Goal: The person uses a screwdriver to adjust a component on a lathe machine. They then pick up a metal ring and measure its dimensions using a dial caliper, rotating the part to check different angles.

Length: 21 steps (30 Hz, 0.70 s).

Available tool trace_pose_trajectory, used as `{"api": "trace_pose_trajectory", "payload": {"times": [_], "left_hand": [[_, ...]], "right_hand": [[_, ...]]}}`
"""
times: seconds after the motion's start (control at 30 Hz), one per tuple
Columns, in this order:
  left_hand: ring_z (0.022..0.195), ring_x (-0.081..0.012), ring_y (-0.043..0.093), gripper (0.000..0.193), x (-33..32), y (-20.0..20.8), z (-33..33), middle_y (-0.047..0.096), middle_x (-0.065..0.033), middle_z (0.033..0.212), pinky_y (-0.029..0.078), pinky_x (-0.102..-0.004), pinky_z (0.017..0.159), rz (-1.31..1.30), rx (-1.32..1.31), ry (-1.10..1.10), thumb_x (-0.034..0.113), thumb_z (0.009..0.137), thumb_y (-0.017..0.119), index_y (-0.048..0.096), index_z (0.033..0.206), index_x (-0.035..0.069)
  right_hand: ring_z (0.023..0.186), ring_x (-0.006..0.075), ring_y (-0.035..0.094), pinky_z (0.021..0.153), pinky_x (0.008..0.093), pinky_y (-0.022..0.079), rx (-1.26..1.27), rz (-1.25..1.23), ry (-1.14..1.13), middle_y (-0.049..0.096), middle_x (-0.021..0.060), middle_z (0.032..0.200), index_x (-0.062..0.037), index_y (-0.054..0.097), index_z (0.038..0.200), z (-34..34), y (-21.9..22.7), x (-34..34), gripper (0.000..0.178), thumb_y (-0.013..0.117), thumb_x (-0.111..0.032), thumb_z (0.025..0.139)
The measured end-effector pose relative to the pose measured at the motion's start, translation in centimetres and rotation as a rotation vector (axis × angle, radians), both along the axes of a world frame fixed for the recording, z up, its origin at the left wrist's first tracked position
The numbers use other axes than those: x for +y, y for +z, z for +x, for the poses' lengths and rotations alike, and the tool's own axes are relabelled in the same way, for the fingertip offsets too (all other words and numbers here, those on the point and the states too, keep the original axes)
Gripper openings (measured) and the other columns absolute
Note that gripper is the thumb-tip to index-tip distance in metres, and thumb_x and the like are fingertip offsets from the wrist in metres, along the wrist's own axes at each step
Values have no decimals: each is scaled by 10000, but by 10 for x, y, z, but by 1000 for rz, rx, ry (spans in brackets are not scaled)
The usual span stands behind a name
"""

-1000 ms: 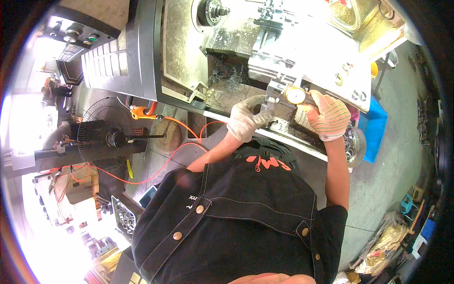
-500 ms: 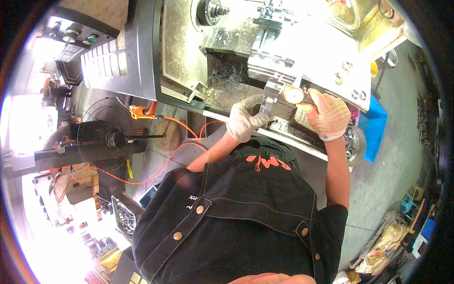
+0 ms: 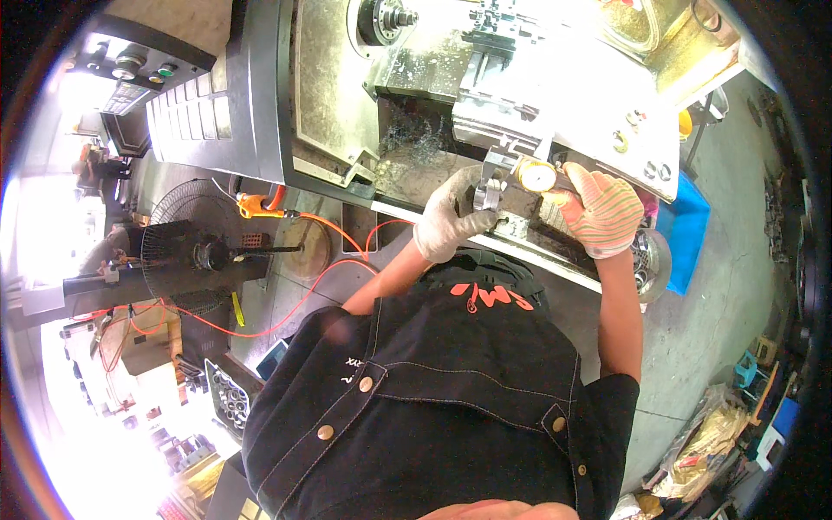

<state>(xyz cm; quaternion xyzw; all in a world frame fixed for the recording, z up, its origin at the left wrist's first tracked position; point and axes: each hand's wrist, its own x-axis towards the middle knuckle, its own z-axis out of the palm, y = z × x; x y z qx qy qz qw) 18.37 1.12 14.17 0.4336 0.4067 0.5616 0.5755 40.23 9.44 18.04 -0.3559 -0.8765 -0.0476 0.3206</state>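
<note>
My left hand [image 3: 451,221], in a pale work glove, pinches a short shiny metal ring [image 3: 488,196] between thumb and fingers. Just right of the ring is a dial gauge [image 3: 536,176] with a round white face and yellow rim. Its dark frame and jaw reach toward the ring; whether they touch it, I cannot tell. My right hand [image 3: 604,212], gloved with coloured stripes, is closed round the gauge's right end, thumb beside the dial. Both hands are above the front edge of a lathe, whose chuck [image 3: 387,19] is at the top.
Several metal rings lie on the bright white tray top [image 3: 598,113]. A round metal bowl [image 3: 656,269] of rings and a blue bin [image 3: 691,230] stand to the right. At left are a floor fan [image 3: 206,251], an orange air gun [image 3: 253,206] and its hose.
My left hand has turned the metal ring beside the gauge, so more of its bright side shows. The gauge and my right hand have hardly moved.
</note>
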Motion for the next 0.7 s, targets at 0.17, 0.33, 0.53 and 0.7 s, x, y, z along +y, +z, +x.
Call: {"api": "trace_pose_trajectory", "payload": {"times": [0.17, 0.33, 0.53, 0.7], "left_hand": [[693, -76, 525, 576, 11, -3, 1, 586, -48, 956, 425, -207, 590, -97, -137, -45, 317, 811, 692, 442, 1244, 29], [622, -65, 496, 481, 12, 0, 0, 586, -25, 818, 395, -210, 535, -231, 9, -17, 341, 839, 663, 502, 1157, 18], [612, -54, 475, 345, 10, 5, 4, 555, 8, 722, 391, -217, 532, -222, 167, 23, 259, 870, 634, 547, 1087, 5], [663, -62, 496, 330, 9, 6, 6, 562, -7, 774, 416, -225, 578, -212, 133, 26, 178, 860, 641, 533, 1120, 5]], "right_hand": [[561, 261, 519, 503, 385, 396, -19, 26, 28, 519, 62, 634, -129, 616, 1004, 2, -2, 0, 367, 658, -365, 726], [558, 257, 522, 505, 382, 399, -55, 29, -3, 526, 57, 635, -130, 612, 989, 1, -7, 0, 368, 669, -376, 721], [540, 256, 520, 502, 376, 398, -58, 35, -31, 530, 54, 624, -119, 616, 969, 0, -8, 1, 398, 664, -426, 721], [543, 262, 520, 500, 381, 394, -29, 20, -23, 529, 61, 620, -110, 616, 966, 0, -1, 1, 399, 658, -429, 730]]}}
